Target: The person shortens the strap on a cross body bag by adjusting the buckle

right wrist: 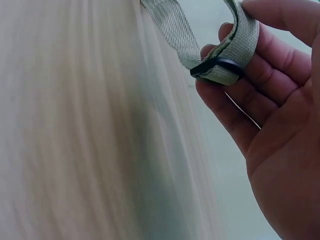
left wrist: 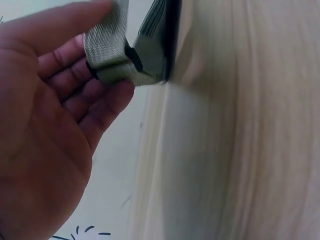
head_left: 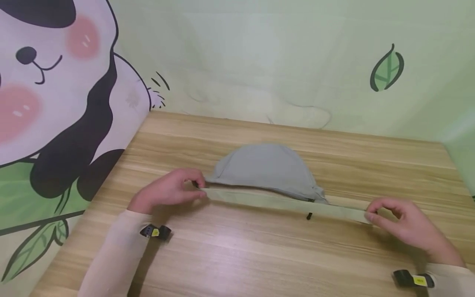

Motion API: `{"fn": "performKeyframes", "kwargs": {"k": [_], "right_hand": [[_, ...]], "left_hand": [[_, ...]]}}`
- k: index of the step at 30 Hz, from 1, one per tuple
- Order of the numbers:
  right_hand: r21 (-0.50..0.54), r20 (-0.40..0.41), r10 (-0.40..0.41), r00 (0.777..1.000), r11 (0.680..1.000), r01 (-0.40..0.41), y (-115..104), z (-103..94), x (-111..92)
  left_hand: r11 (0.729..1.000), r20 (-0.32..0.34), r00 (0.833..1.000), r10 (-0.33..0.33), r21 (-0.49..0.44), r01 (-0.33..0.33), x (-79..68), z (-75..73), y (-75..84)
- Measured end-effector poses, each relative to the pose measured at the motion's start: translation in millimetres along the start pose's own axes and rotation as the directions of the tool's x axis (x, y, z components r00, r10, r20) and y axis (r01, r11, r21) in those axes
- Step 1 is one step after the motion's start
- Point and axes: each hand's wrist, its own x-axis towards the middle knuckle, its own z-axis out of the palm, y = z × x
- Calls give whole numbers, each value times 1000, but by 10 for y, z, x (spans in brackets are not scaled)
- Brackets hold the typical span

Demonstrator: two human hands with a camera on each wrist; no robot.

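Note:
A grey half-moon waist bag (head_left: 263, 165) lies on the wooden table with its curved side away from me. Its pale green webbing strap (head_left: 259, 199) is stretched in a nearly straight line along the near side of the bag. At the left end, my left hand (head_left: 172, 189) pinches the strap between thumb and fingers, close to a black slider (left wrist: 133, 58). My right hand (head_left: 404, 220) pinches the other end, where the webbing loops through another black slider (right wrist: 220, 65). A dark zipper pull (head_left: 309, 215) hangs out below the strap.
The wooden table (head_left: 237, 260) reaches back to a pale green wall (head_left: 267, 62) with a painted leaf. On the left stands a panel with a large cartoon panda (head_left: 74, 82). Each wrist wears a small black camera.

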Motion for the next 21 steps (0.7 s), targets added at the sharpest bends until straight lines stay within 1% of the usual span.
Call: {"fn": "performKeyframes", "kwargs": {"k": [4,6,13,17,21], "right_hand": [[11,-11,-4,1000,1000,4,5,-4,-19],[10,-20,-5,1000,1000,6,-7,4,-19],[28,-7,-11,1000,1000,11,-58,39,33],[30,-3,-47,999,998,47,-38,29,36],[24,0,-76,997,997,76,-19,5,4]], "left_hand": [[998,14,1000,-14,-62,15,-14,-28,-13],[997,14,1000,-26,-74,27,-27,-29,-31],[996,-12,997,-74,-53,73,-110,-17,-103],[995,-15,995,-94,-39,94,-140,-27,-120],[993,-20,993,-113,-40,112,-136,-47,-131]]}}
